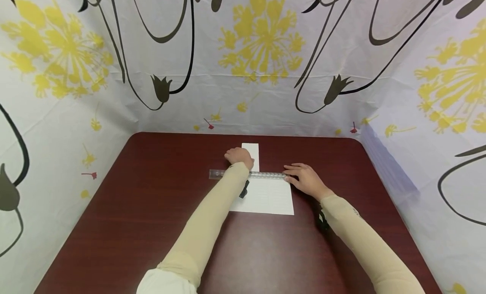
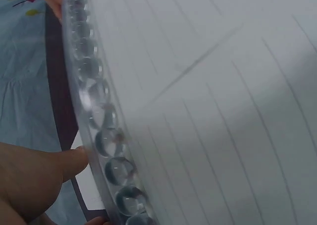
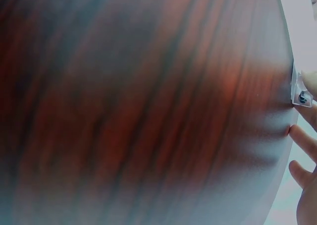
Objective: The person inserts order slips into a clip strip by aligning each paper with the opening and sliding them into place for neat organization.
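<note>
A clear plastic ruler (image 1: 216,174) lies crosswise over a white lined sheet of paper (image 1: 265,199). My left hand (image 1: 240,156) is bent over the ruler's far side, its forearm crossing above the ruler. In the left wrist view its thumb (image 2: 74,160) meets the ruler's outer edge, with fingertips lower along that edge; I cannot tell whether it grips ruler or paper. Beside this hand a narrow white paper strip (image 1: 250,149) extends beyond the ruler. My right hand (image 1: 306,179) pinches the ruler's right end (image 3: 301,93) between thumb and forefinger, the other fingers spread.
A dark reddish-brown wooden table (image 1: 133,192) carries everything. Behind and at both sides hangs a white cloth (image 1: 212,95) with yellow and grey flower prints. A grey line (image 2: 193,66) runs at a slant across the paper's printed lines.
</note>
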The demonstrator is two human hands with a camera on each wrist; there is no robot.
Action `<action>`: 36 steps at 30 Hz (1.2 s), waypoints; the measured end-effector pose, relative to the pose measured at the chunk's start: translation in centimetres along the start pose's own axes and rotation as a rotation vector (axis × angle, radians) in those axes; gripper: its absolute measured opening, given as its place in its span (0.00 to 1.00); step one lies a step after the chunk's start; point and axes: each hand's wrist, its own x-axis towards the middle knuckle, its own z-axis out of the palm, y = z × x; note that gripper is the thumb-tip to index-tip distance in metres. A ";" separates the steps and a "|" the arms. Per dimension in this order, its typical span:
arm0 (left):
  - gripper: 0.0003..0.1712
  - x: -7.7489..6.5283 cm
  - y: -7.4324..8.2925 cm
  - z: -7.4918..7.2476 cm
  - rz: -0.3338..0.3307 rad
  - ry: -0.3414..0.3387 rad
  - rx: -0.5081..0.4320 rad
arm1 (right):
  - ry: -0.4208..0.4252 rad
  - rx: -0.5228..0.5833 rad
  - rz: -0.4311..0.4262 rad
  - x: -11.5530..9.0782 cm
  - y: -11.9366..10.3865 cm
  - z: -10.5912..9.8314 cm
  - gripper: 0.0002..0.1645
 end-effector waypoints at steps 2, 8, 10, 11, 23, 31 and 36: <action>0.42 -0.1 0.1 0.2 -0.005 0.017 0.022 | 0.001 0.000 -0.003 0.0 0.0 0.0 0.23; 0.42 -0.3 0.3 0.3 -0.015 0.040 0.026 | -0.001 -0.002 -0.002 0.0 0.0 -0.1 0.23; 0.41 -0.4 0.3 0.2 -0.014 0.033 0.026 | -0.002 -0.001 -0.003 0.0 0.0 -0.1 0.23; 0.40 -0.4 0.3 0.2 -0.013 0.028 0.026 | -0.002 -0.002 -0.004 0.0 0.0 -0.1 0.23; 0.41 -0.3 0.3 0.2 -0.011 0.008 0.002 | -0.004 -0.012 -0.001 0.0 0.1 -0.1 0.23; 0.43 -0.2 0.2 0.3 -0.012 -0.008 -0.030 | -0.009 -0.012 0.004 0.0 0.1 0.0 0.23; 0.44 -0.2 0.2 0.2 -0.024 0.000 -0.062 | -0.009 -0.015 0.001 0.0 0.0 -0.1 0.23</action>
